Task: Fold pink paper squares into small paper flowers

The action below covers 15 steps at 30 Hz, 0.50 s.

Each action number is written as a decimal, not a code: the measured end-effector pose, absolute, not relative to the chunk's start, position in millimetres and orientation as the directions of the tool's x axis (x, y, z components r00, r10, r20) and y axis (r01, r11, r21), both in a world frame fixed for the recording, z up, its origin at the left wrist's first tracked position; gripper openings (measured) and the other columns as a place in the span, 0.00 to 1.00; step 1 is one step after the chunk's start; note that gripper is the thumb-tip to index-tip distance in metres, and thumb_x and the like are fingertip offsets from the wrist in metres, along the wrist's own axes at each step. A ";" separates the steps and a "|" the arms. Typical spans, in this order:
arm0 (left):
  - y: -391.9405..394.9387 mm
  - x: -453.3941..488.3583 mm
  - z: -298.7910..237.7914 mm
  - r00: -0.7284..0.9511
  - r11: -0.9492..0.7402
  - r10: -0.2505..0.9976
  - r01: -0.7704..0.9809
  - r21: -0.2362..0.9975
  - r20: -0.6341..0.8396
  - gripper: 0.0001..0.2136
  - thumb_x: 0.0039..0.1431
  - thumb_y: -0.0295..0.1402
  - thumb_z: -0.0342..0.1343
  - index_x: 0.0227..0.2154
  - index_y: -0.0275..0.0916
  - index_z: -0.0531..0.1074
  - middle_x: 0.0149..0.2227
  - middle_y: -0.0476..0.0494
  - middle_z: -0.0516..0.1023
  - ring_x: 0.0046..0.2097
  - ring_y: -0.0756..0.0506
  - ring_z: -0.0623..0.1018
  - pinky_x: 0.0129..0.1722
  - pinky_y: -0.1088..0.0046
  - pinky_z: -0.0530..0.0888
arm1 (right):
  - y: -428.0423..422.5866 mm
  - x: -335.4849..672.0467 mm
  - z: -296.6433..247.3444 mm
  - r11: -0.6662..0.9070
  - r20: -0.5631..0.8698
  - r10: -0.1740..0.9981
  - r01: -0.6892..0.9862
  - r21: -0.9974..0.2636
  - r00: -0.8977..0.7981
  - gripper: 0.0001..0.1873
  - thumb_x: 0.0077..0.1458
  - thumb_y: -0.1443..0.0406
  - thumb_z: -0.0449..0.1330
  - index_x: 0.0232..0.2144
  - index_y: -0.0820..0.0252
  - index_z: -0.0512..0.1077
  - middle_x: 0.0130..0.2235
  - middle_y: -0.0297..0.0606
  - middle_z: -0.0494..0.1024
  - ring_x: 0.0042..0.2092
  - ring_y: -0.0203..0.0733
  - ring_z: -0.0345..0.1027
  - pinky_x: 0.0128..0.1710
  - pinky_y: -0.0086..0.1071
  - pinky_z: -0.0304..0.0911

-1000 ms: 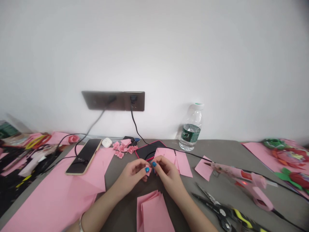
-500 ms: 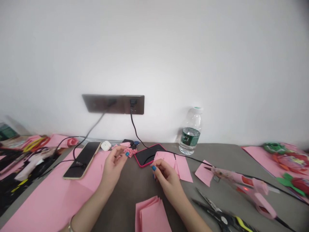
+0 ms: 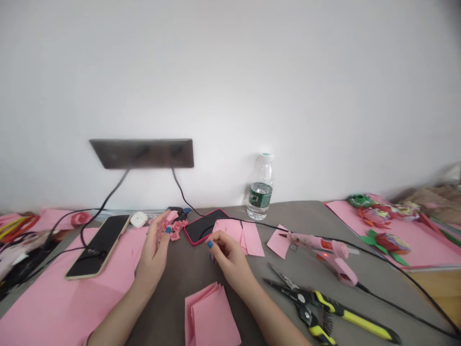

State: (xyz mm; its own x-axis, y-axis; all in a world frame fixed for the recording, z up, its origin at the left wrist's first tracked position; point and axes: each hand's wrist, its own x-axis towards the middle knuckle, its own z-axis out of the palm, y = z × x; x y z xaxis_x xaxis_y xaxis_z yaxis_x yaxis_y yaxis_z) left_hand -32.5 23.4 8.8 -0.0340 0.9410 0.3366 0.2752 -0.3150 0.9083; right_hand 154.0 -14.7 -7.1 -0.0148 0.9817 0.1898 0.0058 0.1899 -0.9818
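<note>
My left hand point(image 3: 153, 247) is open, thumb and fingers apart, beside a small cluster of crumpled pink paper pieces point(image 3: 176, 229). To its right, my right hand point(image 3: 230, 254) hovers over the table with its fingers curled and thumb pressed in; anything inside them is hidden. Behind that hand lie cut pink paper pieces point(image 3: 253, 239) and a phone with a red edge point(image 3: 201, 227). A folded stack of pink paper point(image 3: 212, 317) sits in front, between my forearms.
Large pink paper point(image 3: 68, 298) and another phone point(image 3: 101, 245) lie left. A water bottle point(image 3: 260, 192) stands by the wall. On the right are a pink glue gun point(image 3: 324, 245) with its cord, yellow-black shears point(image 3: 302, 298), and paper flowers point(image 3: 378, 216).
The view has turned right, so things sit further left in the picture. My left hand has opened its fingers beside the crumpled pink pieces. My right hand stays curled.
</note>
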 end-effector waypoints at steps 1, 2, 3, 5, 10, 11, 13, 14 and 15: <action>21.7 -31.6 8.7 0.039 -0.328 0.943 0.254 0.910 0.329 0.16 0.63 0.36 0.48 0.52 0.42 0.67 0.56 0.40 0.72 0.59 0.40 0.70 0.57 0.64 0.65 | -14.9 154.3 -6.8 0.192 0.192 0.981 0.012 -0.981 -0.009 0.12 0.60 0.57 0.54 0.29 0.58 0.66 0.23 0.28 0.62 0.24 0.34 0.57 0.24 0.28 0.52; 19.6 -30.8 9.0 0.131 -0.336 0.941 0.269 0.903 0.311 0.14 0.64 0.35 0.48 0.51 0.42 0.68 0.51 0.40 0.76 0.54 0.40 0.74 0.54 0.65 0.67 | -14.9 154.7 -6.5 0.203 0.203 0.979 0.021 -0.979 0.005 0.12 0.60 0.58 0.54 0.29 0.58 0.66 0.23 0.29 0.62 0.24 0.34 0.57 0.24 0.28 0.52; 17.0 -29.8 9.8 0.247 -0.358 0.925 0.307 0.882 0.289 0.13 0.64 0.34 0.48 0.50 0.42 0.69 0.46 0.41 0.79 0.50 0.41 0.76 0.52 0.65 0.69 | -14.8 155.2 -6.3 0.219 0.220 0.975 0.035 -0.975 0.029 0.11 0.60 0.58 0.54 0.30 0.58 0.67 0.24 0.29 0.63 0.25 0.35 0.57 0.25 0.28 0.52; 11.0 -27.6 12.6 0.438 -0.453 0.853 0.356 0.817 0.282 0.11 0.64 0.33 0.48 0.46 0.43 0.71 0.38 0.42 0.81 0.44 0.41 0.78 0.46 0.68 0.70 | -14.4 156.5 -6.3 0.254 0.259 0.962 0.066 -0.965 0.084 0.10 0.61 0.59 0.53 0.32 0.58 0.68 0.25 0.31 0.64 0.26 0.36 0.58 0.26 0.29 0.53; -0.9 -19.2 21.2 0.778 -0.641 0.595 0.307 0.703 0.202 0.13 0.57 0.43 0.58 0.40 0.41 0.74 0.37 0.41 0.77 0.40 0.40 0.74 0.40 0.68 0.68 | -13.6 158.2 -10.1 0.259 0.264 0.957 0.055 -0.964 0.119 0.12 0.62 0.58 0.51 0.34 0.58 0.69 0.25 0.30 0.63 0.26 0.37 0.59 0.25 0.29 0.54; -2.0 -17.5 22.4 0.799 -0.654 0.575 0.320 0.686 0.176 0.15 0.52 0.46 0.62 0.38 0.41 0.74 0.37 0.41 0.76 0.40 0.40 0.73 0.40 0.68 0.68 | -13.7 158.1 -10.8 0.261 0.266 0.958 0.056 -0.964 0.109 0.12 0.62 0.58 0.51 0.34 0.58 0.69 0.25 0.30 0.63 0.26 0.37 0.59 0.25 0.29 0.53; -3.3 -14.8 24.3 0.822 -0.653 0.561 0.366 0.663 0.099 0.19 0.46 0.47 0.66 0.36 0.41 0.73 0.37 0.43 0.75 0.39 0.40 0.72 0.40 0.68 0.67 | -14.2 157.6 -11.6 0.269 0.274 0.958 0.069 -0.961 0.089 0.11 0.63 0.58 0.51 0.35 0.58 0.69 0.25 0.30 0.63 0.26 0.37 0.59 0.25 0.29 0.53; -3.8 -14.0 24.9 0.827 -0.642 0.560 0.390 0.660 0.056 0.19 0.44 0.47 0.67 0.35 0.41 0.73 0.36 0.44 0.75 0.39 0.41 0.71 0.41 0.68 0.66 | -14.6 157.4 -11.6 0.272 0.277 0.957 0.073 -0.960 0.083 0.11 0.63 0.59 0.51 0.35 0.58 0.69 0.25 0.30 0.63 0.27 0.37 0.59 0.25 0.29 0.53; -4.2 -13.7 25.3 0.826 -0.624 0.563 0.413 0.663 0.016 0.19 0.43 0.45 0.68 0.36 0.41 0.73 0.36 0.45 0.74 0.39 0.41 0.71 0.41 0.68 0.66 | -14.9 157.2 -11.4 0.272 0.278 0.957 0.075 -0.959 0.079 0.11 0.63 0.59 0.51 0.35 0.57 0.69 0.25 0.31 0.64 0.27 0.37 0.60 0.25 0.29 0.54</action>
State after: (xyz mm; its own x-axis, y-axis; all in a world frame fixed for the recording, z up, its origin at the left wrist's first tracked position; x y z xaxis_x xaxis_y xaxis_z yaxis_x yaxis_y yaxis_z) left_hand -13.7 -4.2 25.3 0.8260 0.5635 0.0156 0.4135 -0.6244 0.6627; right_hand 157.2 -14.9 -11.4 0.0791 0.9573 0.2780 0.0749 0.2723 -0.9593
